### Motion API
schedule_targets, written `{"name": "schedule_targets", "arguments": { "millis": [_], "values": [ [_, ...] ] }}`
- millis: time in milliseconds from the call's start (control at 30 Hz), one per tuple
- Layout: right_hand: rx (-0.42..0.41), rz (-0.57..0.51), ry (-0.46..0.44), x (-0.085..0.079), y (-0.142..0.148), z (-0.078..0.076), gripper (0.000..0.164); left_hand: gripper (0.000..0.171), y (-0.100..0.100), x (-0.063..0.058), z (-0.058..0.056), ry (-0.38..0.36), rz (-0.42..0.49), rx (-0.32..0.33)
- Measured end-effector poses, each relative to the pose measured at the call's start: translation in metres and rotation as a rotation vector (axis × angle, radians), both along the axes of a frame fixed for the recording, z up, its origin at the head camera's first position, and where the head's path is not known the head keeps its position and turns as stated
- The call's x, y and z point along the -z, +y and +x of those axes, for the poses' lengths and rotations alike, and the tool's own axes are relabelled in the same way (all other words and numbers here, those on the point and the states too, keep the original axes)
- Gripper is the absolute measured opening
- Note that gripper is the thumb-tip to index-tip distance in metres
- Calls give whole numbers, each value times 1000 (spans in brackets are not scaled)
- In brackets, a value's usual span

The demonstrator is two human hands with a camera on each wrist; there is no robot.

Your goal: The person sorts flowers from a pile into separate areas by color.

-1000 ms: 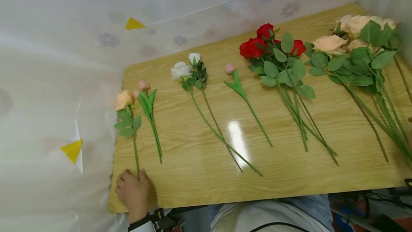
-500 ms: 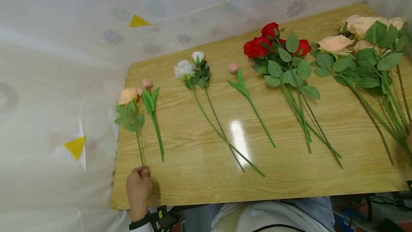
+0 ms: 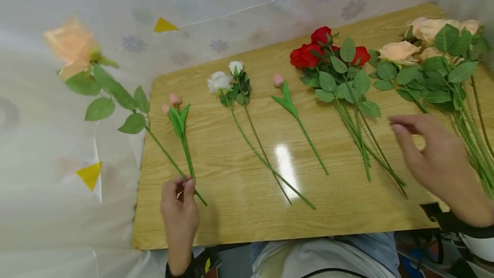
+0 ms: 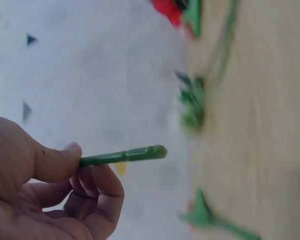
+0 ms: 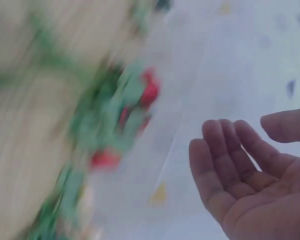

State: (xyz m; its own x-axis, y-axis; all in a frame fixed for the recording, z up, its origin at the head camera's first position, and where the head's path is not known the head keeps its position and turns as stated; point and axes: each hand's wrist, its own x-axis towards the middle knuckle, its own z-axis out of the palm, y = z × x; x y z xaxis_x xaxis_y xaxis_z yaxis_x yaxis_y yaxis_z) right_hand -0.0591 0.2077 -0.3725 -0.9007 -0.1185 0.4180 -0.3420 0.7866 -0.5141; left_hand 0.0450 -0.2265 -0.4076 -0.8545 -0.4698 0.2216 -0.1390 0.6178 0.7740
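Note:
My left hand [image 3: 180, 209] pinches the green stem of a peach rose [image 3: 73, 48] between thumb and fingers, close to the stem's lower end. The flower is raised, tilting up and left past the table's edge. In the left wrist view the cut end of the stem [image 4: 139, 153] sticks out beyond the thumb. Behind that hand lie pink tulips [image 3: 178, 119]. My right hand [image 3: 440, 158] hovers with nothing in it, fingers loosely bent, between the red roses [image 3: 308, 55] and the bunch of peach roses [image 3: 399, 52]. The right wrist view shows its palm and relaxed fingers.
Two white roses [image 3: 220, 83] with crossing stems lie mid-left on the wooden table [image 3: 239, 226]. A single pink tulip [image 3: 287, 100] lies right of them. A pale patterned sheet [image 3: 231, 7] hangs behind and to the left.
My left hand has lifted the peach rose off the table, its bloom swinging up and left. My right hand has come in from the right edge, leaving the peach bunch on the table.

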Motion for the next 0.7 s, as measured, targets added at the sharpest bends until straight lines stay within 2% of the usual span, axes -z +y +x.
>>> {"name": "schedule_targets", "arguments": {
  "millis": [100,167,267,367,500,600,700],
  "values": [
    [-285,-106,-7,-7,-48,0,29,10,28,-8,-11,165,88,198],
    [-441,-174,-65,-11,-76,0,34,9,52,-11,-20,237,133,335],
    [-565,-262,-193,-15,-105,1,41,11,92,-10,-33,284,182,539],
    [-577,-366,-298,-18,-117,5,37,12,128,-8,-43,298,152,695],
    [-521,-489,-329,-20,-118,10,25,13,155,-9,-48,301,102,815],
    [-481,-531,-295,-21,-111,10,23,16,160,-10,-49,312,92,864],
    [-419,-611,-269,-25,-92,5,21,21,146,-8,-51,300,108,841]
  ]
}}
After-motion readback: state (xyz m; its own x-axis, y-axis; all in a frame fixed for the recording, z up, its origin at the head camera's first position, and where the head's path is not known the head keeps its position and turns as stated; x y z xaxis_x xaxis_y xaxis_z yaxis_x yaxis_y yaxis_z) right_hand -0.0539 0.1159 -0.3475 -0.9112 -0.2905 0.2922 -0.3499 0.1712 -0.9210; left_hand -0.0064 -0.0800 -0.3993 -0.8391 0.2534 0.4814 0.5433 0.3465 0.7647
